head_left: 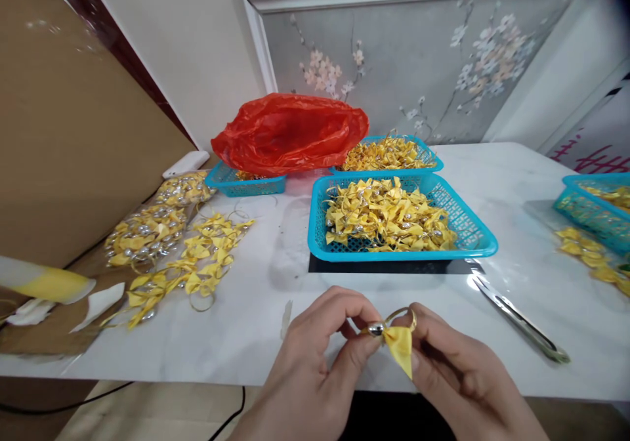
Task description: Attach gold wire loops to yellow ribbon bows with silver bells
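Observation:
Both hands meet at the near edge of the white table (275, 296). My left hand (315, 362) pinches a small silver bead and thin gold ring (401, 314) with thumb and fingers. My right hand (462, 375) grips the yellow ribbon bow (399, 346) attached to that ring. Just beyond the hands stands a blue basket (472, 244) full of yellow bows.
Metal tweezers (522, 326) lie at right. Loose bows on rings (191, 264) spread at left beside bagged ones (142, 234). A red plastic bag (290, 132) covers a basket at the back, another basket of bows (388, 152) beside it, a third (595, 208) far right.

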A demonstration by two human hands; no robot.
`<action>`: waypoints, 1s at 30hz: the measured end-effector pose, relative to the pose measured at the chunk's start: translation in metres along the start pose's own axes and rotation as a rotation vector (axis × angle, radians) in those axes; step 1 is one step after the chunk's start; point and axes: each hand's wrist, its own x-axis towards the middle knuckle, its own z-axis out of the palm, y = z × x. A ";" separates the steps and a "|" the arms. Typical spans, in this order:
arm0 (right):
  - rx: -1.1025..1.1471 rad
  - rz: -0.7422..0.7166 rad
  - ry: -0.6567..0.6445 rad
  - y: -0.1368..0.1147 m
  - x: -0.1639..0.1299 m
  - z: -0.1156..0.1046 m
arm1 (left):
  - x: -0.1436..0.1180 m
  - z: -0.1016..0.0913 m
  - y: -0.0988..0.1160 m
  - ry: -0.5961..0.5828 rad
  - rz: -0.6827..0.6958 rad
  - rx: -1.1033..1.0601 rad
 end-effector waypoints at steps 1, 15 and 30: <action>-0.004 -0.008 -0.001 0.000 0.001 -0.001 | -0.001 0.000 -0.001 0.010 0.021 0.027; 0.086 -0.065 0.069 0.015 0.000 0.006 | -0.018 0.015 -0.029 0.244 0.512 0.200; -0.209 -0.362 0.041 0.016 0.008 -0.003 | -0.014 0.014 -0.007 0.127 -0.377 -0.781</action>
